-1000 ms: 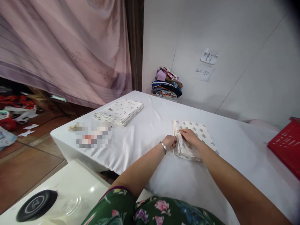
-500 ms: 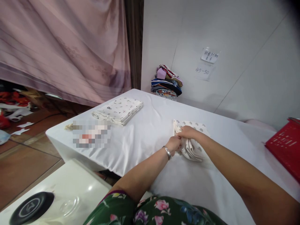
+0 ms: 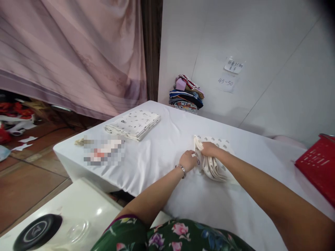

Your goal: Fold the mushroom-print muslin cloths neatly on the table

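Note:
A white cloth with a small grey print (image 3: 218, 169) lies partly folded on the white-covered table. Its layers bunch into soft folds below my right hand (image 3: 209, 149), which is closed on the gathered part, with the fingertips hidden. At the cloth's left edge, my left hand (image 3: 187, 159) has its fingers pinched on a thin bit of the fabric. A silver bracelet (image 3: 181, 170) circles the left wrist. Farther left rests a neatly folded white printed cloth (image 3: 133, 123), touched by neither hand.
White fabric covers the table (image 3: 162, 153). A blurred-out item (image 3: 104, 151) lies near its left edge. A pile of folded textiles (image 3: 186, 93) stands by the wall, and a red basket (image 3: 318, 164) at the right. At lower left, a black round object (image 3: 38, 232) sits on a white surface.
My left hand has moved a little left, apart from the right hand, to the cloth's left edge. My right hand stays on the folds, and more of the cloth between the hands shows.

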Tool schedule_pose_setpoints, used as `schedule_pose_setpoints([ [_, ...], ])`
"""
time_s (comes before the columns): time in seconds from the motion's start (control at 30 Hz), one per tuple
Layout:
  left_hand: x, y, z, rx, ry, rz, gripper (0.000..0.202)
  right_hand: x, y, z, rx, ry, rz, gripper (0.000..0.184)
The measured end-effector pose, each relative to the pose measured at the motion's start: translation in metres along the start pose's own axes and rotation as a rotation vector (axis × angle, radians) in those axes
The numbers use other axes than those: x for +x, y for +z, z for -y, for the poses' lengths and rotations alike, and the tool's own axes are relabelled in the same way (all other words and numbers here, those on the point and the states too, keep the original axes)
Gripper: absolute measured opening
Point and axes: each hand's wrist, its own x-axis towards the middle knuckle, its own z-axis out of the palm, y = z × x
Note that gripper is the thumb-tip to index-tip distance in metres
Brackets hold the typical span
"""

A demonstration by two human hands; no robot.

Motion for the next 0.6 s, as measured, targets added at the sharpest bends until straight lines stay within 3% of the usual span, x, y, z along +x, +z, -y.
schedule_pose_setpoints([
  [0.13,0.013,0.000,0.004,0.120,-0.024,-0.010,0.036,-0.005,-0.002,-0.011,0.045,0.003,-0.061,0.051],
  [0.3,0.011,0.021,0.000,0.116,-0.055,0.024,0.042,-0.012,-0.010,-0.015,0.095,-0.023,-0.093,0.065],
  [0.6,-0.004,0.037,-0.003,-0.100,-0.141,0.187,0.012,-0.015,-0.012,-0.010,0.114,-0.022,-0.066,0.072],
])
